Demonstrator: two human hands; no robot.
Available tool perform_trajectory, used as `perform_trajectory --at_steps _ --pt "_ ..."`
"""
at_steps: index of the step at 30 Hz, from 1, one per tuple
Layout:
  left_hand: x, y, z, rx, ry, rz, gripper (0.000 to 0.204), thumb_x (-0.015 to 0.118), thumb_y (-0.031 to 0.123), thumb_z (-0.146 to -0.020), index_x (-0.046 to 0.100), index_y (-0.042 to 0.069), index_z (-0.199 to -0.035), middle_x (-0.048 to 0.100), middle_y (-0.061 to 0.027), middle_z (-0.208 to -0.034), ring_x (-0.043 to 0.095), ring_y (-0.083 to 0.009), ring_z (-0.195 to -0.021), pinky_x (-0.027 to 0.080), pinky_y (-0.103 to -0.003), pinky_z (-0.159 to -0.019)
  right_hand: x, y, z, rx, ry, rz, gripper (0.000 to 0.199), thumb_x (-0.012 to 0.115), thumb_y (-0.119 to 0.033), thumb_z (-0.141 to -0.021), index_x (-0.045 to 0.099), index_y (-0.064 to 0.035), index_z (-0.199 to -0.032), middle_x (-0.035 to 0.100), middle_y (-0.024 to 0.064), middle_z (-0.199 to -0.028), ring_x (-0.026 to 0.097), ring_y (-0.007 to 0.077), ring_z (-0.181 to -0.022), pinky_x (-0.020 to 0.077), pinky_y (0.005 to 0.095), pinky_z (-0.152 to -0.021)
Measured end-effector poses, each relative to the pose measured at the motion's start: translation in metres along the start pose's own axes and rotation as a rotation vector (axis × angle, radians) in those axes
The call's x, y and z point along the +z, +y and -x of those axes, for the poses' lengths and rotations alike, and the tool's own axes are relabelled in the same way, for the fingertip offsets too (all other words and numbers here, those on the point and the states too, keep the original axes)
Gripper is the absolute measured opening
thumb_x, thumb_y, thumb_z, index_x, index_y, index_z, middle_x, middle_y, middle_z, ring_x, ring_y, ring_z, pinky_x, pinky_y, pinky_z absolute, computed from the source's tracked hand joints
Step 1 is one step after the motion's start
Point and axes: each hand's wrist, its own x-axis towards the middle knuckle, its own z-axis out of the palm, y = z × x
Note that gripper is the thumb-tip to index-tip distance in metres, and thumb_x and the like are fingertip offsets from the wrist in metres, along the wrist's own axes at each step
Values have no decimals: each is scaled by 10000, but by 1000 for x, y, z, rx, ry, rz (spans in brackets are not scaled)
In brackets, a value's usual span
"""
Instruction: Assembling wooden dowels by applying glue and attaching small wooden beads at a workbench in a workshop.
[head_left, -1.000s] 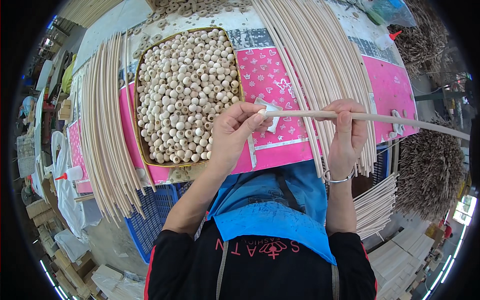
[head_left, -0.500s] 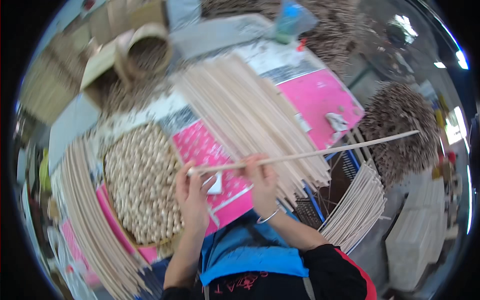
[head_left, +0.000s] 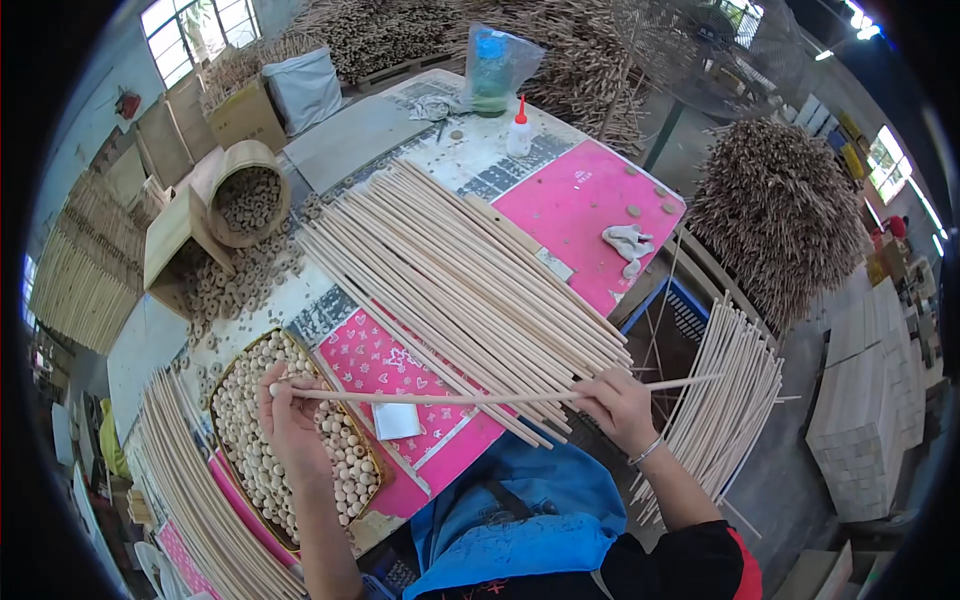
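Note:
A long thin wooden rod lies almost level across my two hands, above the table's near edge. My left hand pinches its left end, where a small wooden ball shows between the fingers. Farther along, my right hand grips the rod toward its right end, which pokes out past the fingers. Under my left hand stands a shallow tray filled with pale wooden balls. A wide row of loose wooden rods lies on the table beyond my hands.
More rods lie left of the tray; another bundle rests at right, by a blue crate. Wooden rings spill from a tipped round container. A red-tipped glue bottle and white cloth sit farther back.
My hands have moved apart: the left went left over the tray, the right slid toward the rod's right end. The rod has tipped from slanting upward to nearly level. The view has shifted.

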Motion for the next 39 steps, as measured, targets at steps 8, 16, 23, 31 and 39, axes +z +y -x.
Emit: perform_trajectory --at_steps 8,16,23,31,39 --pt "101 15 -20 136 -163 58 193 402 193 -1088 489 55 -984 465 -19 -763 516 -140 -717 405 -490 -1119 18 19 62 327 -42 -375 103 700 -148 -882 697 -56 -930 630 102 -773 636 293 -686 490 361 -607" --pt "170 -33 18 -184 -519 -218 526 466 199 -1064 300 48 -1540 672 -145 -1155 662 -208 -1042 510 -349 -984 3 97 155 950 660 -238 219 549 -204 -1029 672 -23 -1018 590 1 -770 509 74 -695 424 250 -616" --pt "134 -65 47 -419 -493 -326 429 480 139 -1051 449 13 -1459 672 -91 -1058 659 -159 -979 526 -299 -916 -31 254 384 1431 672 439 365 558 -275 -993 639 -35 -1256 677 193 -965 654 308 -893 496 421 -822" --pt "67 -54 63 -419 -230 -235 378 510 134 -1037 508 -5 -1389 682 -82 -1021 633 -139 -933 510 -288 -878 -38 207 140 762 592 22 306 584 -61 -978 625 -3 -1276 660 127 -1202 633 213 -1063 497 322 -918" --pt "16 -32 73 -352 -112 -174 345 492 120 -1044 551 -6 -1359 669 -75 -1016 634 -140 -919 515 -288 -870 76 32 -11 195 -123 40 214 731 -205 -828 689 -63 -983 635 117 -924 619 327 -893 493 428 -772"
